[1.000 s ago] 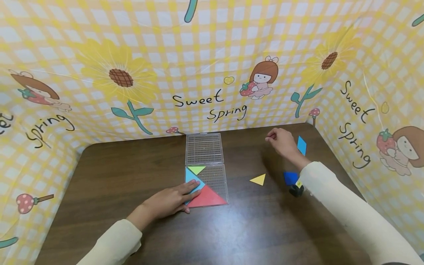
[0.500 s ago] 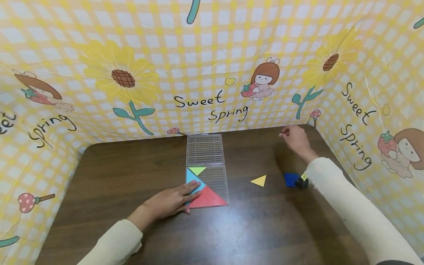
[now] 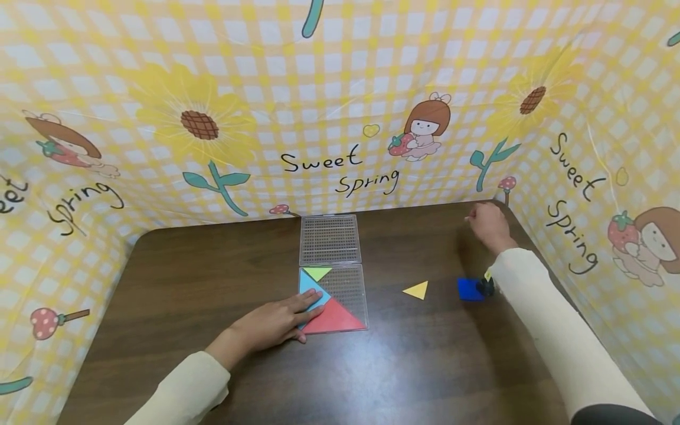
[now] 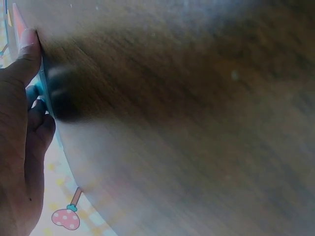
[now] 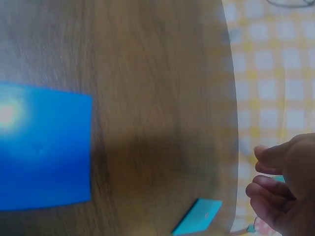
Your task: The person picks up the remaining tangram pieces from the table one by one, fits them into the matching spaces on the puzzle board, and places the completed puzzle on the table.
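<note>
While a pale left sleeve point(image 3: 183, 383) comes in from seven o'clock and a right sleeve point(image 3: 558, 336) from four, the left hand point(image 3: 273, 323) lies at the tray's eight o'clock side, its grip flat and wide: outstretched fingers rest over the light-blue triangle point(image 3: 307, 284), and the thumb sits at the near-left corner. At six o'clock inside the clear square tray point(image 3: 349, 289) lies the red triangle point(image 3: 338, 317), its slanted edge meeting the light-blue one, which fills the nine o'clock side. Out on the brown wooden surface point(image 3: 404, 360), at three o'clock from the tray, is a yellow triangle point(image 3: 417, 290), and farther along the same line a deep-blue piece point(image 3: 468, 289), partly hidden by a black wrist camera point(image 3: 486, 287). A small green triangle point(image 3: 317, 272) sits at the tray's eleven o'clock corner. Adjoining the tray at twelve is a matching clear panel point(image 3: 330, 239). At two o'clock, near the surface's far-right corner, the right hand point(image 3: 487, 224) hovers with a narrow grip, fingers loosely bent; the right wrist view shows a light-blue parallelogram point(image 5: 198, 216) lying near it, apart from the fingers. Beyond everything hangs a yellow-checked cloth point(image 3: 319, 88) printed with sunflowers and "Sweet Spring".
</note>
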Motion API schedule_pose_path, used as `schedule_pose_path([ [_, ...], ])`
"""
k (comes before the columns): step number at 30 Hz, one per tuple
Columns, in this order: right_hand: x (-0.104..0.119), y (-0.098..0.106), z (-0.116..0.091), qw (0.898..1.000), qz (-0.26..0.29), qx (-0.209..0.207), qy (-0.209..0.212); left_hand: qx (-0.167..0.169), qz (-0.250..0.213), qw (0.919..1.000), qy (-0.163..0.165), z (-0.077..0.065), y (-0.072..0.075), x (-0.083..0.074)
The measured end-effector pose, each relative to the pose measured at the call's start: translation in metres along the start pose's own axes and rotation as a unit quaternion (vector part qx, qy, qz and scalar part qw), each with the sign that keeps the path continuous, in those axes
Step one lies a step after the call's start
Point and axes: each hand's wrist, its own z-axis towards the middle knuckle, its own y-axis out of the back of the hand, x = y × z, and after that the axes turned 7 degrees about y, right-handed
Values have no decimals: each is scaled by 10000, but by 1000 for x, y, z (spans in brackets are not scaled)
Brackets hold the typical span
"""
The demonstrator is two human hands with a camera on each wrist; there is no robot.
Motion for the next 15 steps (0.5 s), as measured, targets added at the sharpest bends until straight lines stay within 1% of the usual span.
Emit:
schedule_pose_path([
  [3,-9,0,-1,9997,-105,128,-163,-45,15,10000,-59,1,1,0],
  [7,-20,-2,-4,9989,-301,279,-225,-55,83,9999,-106,1,2,0],
  [11,-26,-4,-6,9984,-344,371,-242,-62,148,9998,-114,0,2,0],
  [15,-26,-6,-7,9972,-302,552,-409,-80,118,9998,-126,-1,3,1],
])
